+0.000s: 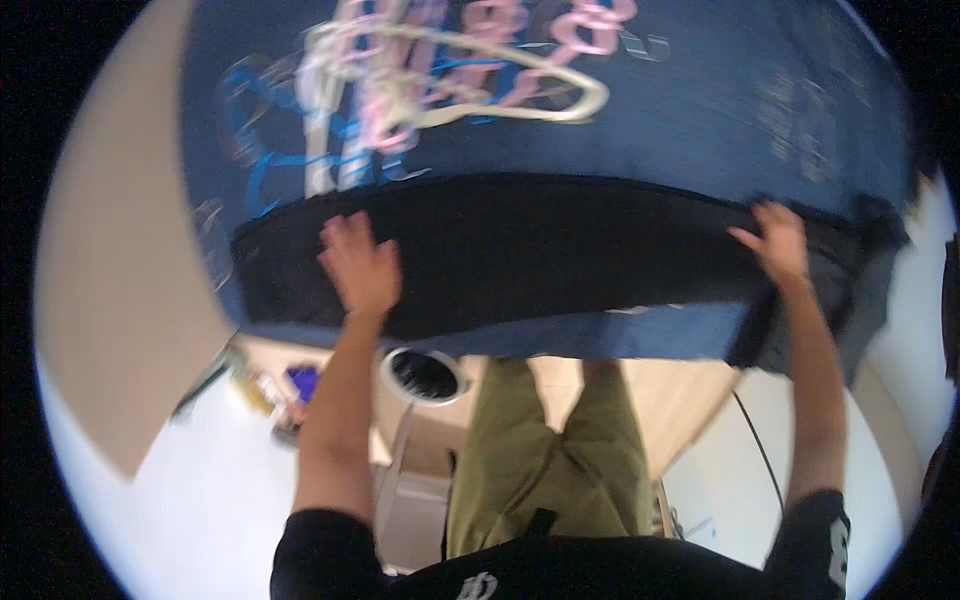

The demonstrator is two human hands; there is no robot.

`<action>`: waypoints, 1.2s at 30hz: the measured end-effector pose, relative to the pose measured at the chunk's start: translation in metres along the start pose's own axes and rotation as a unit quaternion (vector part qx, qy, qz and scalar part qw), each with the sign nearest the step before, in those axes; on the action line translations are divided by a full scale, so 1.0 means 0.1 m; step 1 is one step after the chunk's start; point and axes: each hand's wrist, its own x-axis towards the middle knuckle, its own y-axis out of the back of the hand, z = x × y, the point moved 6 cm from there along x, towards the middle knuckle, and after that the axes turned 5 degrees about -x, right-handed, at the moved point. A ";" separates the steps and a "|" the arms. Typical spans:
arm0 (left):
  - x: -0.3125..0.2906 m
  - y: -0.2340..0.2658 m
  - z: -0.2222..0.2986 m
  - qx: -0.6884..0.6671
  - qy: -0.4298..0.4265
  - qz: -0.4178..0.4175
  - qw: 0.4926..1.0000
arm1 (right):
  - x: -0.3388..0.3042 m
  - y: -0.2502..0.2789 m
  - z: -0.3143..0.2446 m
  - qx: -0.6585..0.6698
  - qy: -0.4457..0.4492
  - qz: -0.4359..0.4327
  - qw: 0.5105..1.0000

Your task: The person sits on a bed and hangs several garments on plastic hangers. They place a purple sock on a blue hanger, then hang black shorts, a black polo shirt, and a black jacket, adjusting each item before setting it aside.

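Observation:
A long black garment [560, 250] lies stretched from side to side across a dark blue cloth surface [680, 130]. It looks like trousers laid lengthwise, though I cannot be sure. My left hand [362, 268] rests on the garment toward its narrower left end, fingers spread. Near the other end, my right hand [782, 242] lies on the black fabric with its thumb held away from the fingers. Beyond my right hand the fabric bunches up and hangs toward the near edge. Both hands are slightly blurred.
Beyond the garment lies a pile of hangers: a cream hanger [540, 62], pink hangers [590, 35] and blue hangers [285, 160]. Transparent hangers [800, 125] lie at the far right. A round bin with a black liner [425, 376] stands on the floor by my legs.

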 end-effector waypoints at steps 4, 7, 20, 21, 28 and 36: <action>-0.13 -0.07 -0.23 -0.039 -0.045 0.061 0.996 | 0.14 0.04 0.34 0.169 -0.019 -0.077 0.982; -0.17 -0.03 -0.22 -0.061 -0.059 0.027 0.996 | -0.06 -0.49 0.85 0.138 -0.142 -0.141 0.970; -0.09 0.77 -2.01 -0.166 0.205 0.252 0.931 | 0.71 0.82 -4.00 0.304 0.121 0.160 0.931; -0.04 0.67 -2.15 -0.204 0.244 0.206 0.925 | 0.86 0.91 -4.54 0.369 0.185 0.138 0.901; -0.01 0.22 -2.09 -0.134 0.084 0.256 0.954 | 1.63 0.90 -6.85 0.277 0.355 0.089 0.889; -0.15 0.10 -1.92 -0.080 0.063 0.162 0.981 | 1.69 0.92 -6.87 0.202 0.352 0.041 0.913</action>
